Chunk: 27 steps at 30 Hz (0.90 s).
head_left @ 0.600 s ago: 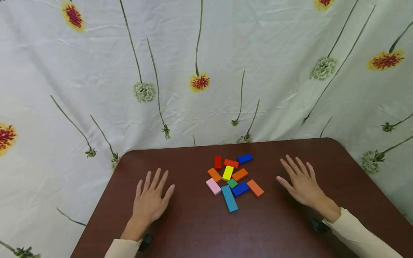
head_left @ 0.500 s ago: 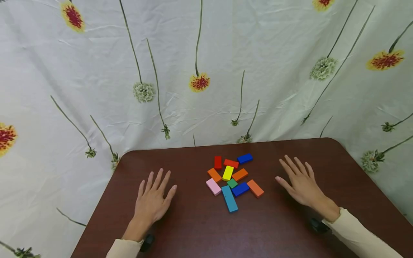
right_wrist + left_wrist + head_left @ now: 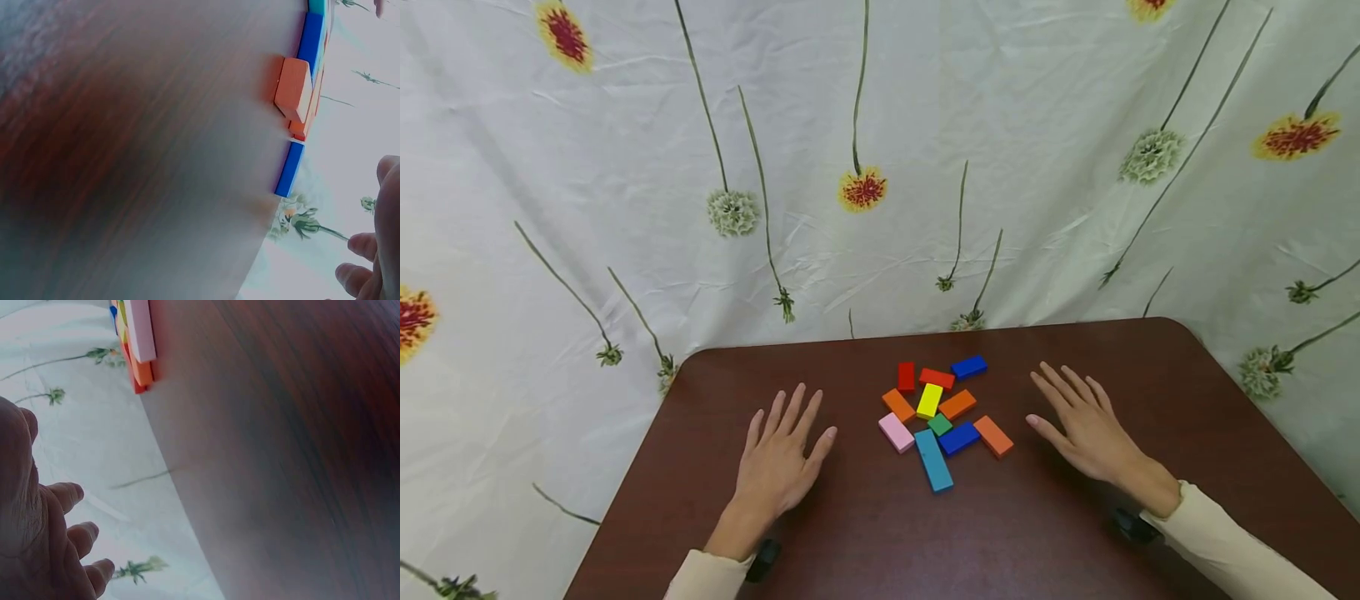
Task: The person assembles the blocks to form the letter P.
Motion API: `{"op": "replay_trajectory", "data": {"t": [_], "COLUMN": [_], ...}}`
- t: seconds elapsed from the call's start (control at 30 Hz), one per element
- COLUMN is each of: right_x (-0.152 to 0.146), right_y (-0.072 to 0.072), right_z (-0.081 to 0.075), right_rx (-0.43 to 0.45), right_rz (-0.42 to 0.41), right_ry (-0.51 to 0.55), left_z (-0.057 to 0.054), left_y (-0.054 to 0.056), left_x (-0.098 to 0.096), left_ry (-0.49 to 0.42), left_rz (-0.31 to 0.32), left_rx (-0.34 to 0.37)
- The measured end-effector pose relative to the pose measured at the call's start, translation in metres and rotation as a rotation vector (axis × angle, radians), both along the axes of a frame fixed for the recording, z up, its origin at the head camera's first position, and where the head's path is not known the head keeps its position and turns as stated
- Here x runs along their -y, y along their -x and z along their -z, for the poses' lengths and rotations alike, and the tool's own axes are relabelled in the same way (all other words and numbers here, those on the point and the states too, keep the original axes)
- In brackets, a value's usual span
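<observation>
Several coloured blocks lie flat in a loose cluster on the dark brown table (image 3: 865,533). Nearest the front is a long light blue block (image 3: 934,461), with a pink block (image 3: 897,433) at its upper left and a blue block (image 3: 960,439) at its right. A green block (image 3: 940,425), a yellow block (image 3: 929,402) and orange blocks fill the middle. My left hand (image 3: 778,458) hovers left of the cluster, fingers straight and spread, touching no block. To the right, my right hand (image 3: 1086,433) is likewise spread, nearest the coral-orange block (image 3: 993,437).
At the back of the cluster lie a red block (image 3: 906,377), another red block (image 3: 937,379) and a blue block (image 3: 969,367). A white flower-printed cloth (image 3: 910,250) hangs behind the table's far edge.
My left hand has moved right, closer to the blocks. My right hand has shifted slightly left toward them. The blocks keep their places.
</observation>
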State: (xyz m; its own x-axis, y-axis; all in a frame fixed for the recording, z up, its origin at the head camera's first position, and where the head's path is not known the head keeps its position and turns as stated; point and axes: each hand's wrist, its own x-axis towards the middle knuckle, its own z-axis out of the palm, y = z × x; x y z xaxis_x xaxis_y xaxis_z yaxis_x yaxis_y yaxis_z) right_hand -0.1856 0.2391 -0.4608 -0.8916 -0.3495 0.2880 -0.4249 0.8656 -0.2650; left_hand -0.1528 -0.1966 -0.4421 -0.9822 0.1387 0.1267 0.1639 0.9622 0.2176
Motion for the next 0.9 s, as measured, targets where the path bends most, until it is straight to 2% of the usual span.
{"op": "replay_trajectory", "data": {"t": [0.37,0.6,0.9], "right_x": [0.008,0.01,0.018], "right_y": [0.003,0.004,0.007], "right_z": [0.002,0.008,0.014], "right_rx": [0.007,-0.041,-0.025], "right_rz": [-0.065,-0.123,-0.168], "right_ry": [0.011,0.01,0.048], "left_z": [0.004,0.011,0.022], "left_y": [0.0,-0.003,-0.004], "left_x": [-0.028,-0.048,-0.071], "left_ry": [0.012,0.005,-0.047], "left_rz": [0.04,0.066,0.13], "left_rx": [-0.001,0.014,0.044]}}
